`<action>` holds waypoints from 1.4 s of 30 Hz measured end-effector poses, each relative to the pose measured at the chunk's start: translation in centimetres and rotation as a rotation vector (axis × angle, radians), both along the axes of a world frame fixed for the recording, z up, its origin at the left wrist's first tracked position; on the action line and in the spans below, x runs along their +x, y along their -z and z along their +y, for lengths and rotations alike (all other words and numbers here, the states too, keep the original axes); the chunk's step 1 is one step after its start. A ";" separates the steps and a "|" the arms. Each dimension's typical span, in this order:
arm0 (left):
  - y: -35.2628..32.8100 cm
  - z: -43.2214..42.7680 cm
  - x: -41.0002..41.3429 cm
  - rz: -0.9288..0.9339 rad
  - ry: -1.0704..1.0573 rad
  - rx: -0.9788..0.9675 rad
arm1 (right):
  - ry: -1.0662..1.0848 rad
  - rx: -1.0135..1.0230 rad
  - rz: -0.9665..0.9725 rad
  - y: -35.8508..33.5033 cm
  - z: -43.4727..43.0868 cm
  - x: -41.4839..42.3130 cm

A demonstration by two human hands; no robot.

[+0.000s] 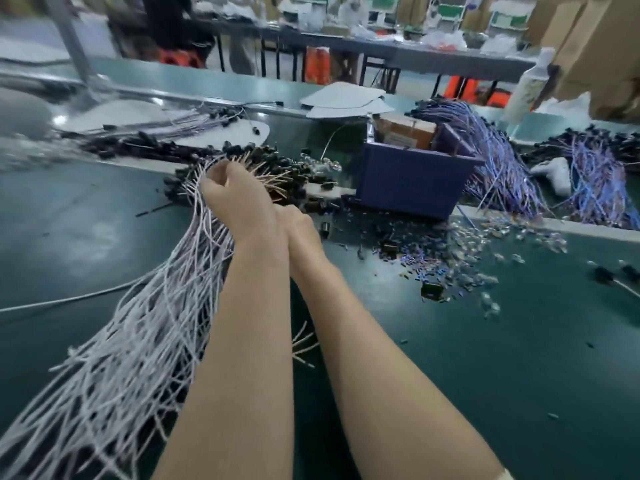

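A thick bundle of thin white wires (138,334) fans out from the lower left toward the middle of the green table (519,358). My left hand (232,195) curls round the bundle near its far end, where small black parts (263,157) sit on the wire tips. My right hand (298,223) lies just behind and under the left wrist, mostly hidden, so its fingers do not show.
A blue box (412,181) with a brown carton inside stands right of my hands. Bundles of blue and purple wires (498,150) drape beyond it. Small loose parts (450,247) litter the table. White card sheets (346,98) lie farther back. People sit at the far benches.
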State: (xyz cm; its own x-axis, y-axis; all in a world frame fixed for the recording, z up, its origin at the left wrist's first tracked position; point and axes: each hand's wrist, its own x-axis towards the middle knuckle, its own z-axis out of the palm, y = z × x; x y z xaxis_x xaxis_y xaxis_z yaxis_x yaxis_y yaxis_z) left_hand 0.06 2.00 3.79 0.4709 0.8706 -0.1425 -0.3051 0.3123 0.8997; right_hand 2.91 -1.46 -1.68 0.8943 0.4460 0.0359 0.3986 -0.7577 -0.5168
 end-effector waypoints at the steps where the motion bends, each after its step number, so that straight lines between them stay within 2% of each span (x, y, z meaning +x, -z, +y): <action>1: 0.0 0.3 0.0 0.001 -0.015 -0.009 | -0.010 -0.058 0.018 0.1 0.5 0.1; 3: 0.0 0.6 0.0 -0.001 -0.031 -0.020 | 0.008 -0.120 0.059 0.1 1.0 0.1; 7: 0.0 0.2 0.4 -0.051 -0.032 -0.019 | 0.147 -0.062 -0.101 -0.5 0.5 0.2; 11: -0.7 -1.1 0.3 -0.232 0.020 0.037 | 0.185 0.291 -0.059 -3.4 -3.4 1.1; 13: -1.1 -2.4 0.2 -0.366 0.188 0.083 | 0.257 0.540 -0.001 -5.3 -6.3 1.6; 14: -1.3 -3.2 0.3 -0.392 0.322 0.144 | 0.282 0.732 0.071 -6.1 -7.8 1.6; 16: -1.5 -5.4 0.5 -0.328 0.680 0.271 | 0.319 1.130 0.192 -7.1 -11.0 1.5; 17: -1.5 -6.7 0.6 -0.234 0.879 0.332 | 0.354 1.250 0.179 -7.3 -12.6 1.4; 19: -0.9 -9.3 0.8 0.061 1.186 0.499 | 0.455 1.331 0.074 -7.0 -15.6 1.2; 21: 0.3 -11.7 1.1 0.278 1.327 0.565 | 0.539 1.376 -0.007 -6.2 -18.1 0.9; 23: 1.5 -13.6 1.6 0.220 1.329 0.424 | 0.597 1.406 -0.045 -5.3 -20.2 0.4; 27: 2.9 -15.6 2.0 -0.107 1.124 0.018 | 0.692 1.339 -0.105 -3.2 -23.0 -0.1; 34: 4.5 -15.3 2.6 -0.054 0.832 -0.147 | 0.749 1.305 -0.051 -1.3 -24.0 0.2; 39: 5.1 -15.2 2.7 -0.104 0.799 -0.209 | 0.858 1.509 -0.005 -1.1 -23.6 0.1; 42: 5.0 -15.3 2.7 -0.178 0.803 -0.288 | 0.792 1.247 0.070 -0.5 -22.6 0.0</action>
